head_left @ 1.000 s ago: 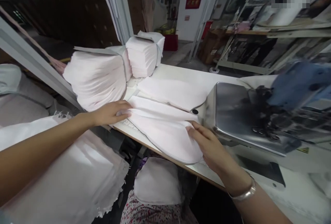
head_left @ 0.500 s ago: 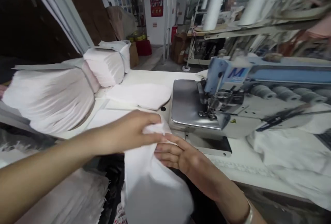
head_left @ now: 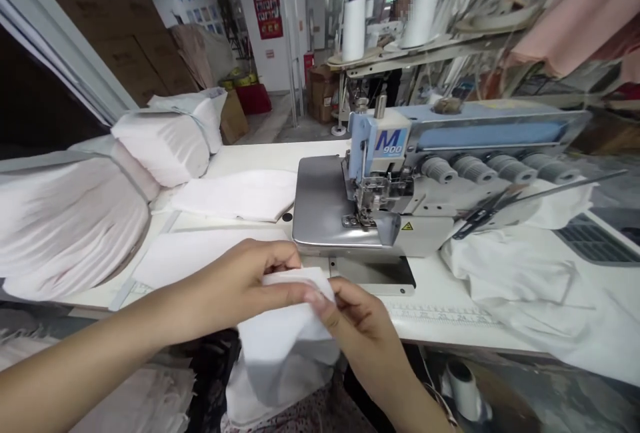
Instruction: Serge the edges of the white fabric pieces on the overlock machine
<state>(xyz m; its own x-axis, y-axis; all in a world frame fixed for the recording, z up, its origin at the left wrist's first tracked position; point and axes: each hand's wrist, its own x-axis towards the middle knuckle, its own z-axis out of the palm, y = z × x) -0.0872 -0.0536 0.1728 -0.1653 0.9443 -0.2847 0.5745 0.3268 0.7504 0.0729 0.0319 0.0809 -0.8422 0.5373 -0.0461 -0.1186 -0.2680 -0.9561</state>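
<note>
A long white sewing table fills the middle of the room, with an overlock sewing machine marked "M 900" standing on it. Its stainless steel bed sits just ahead of the person's hands. To the left of the machine lie two strapped bundles of pale pink fabric, the nearer one much larger than the one behind it. A loose heap of white cloth lies to the right of the machine. Flat pale fabric pieces rest on the tabletop between the bundles and the machine. Two white thread cones stand on a raised shelf beyond, and a co-worker sits behind them.

In front of the table edge, the left hand and right hand are close together, both curled and narrow. Each pinches the top edge of a white fabric piece, which hangs down below the table edge. The fingertips of the two hands nearly meet at the fold.
</note>
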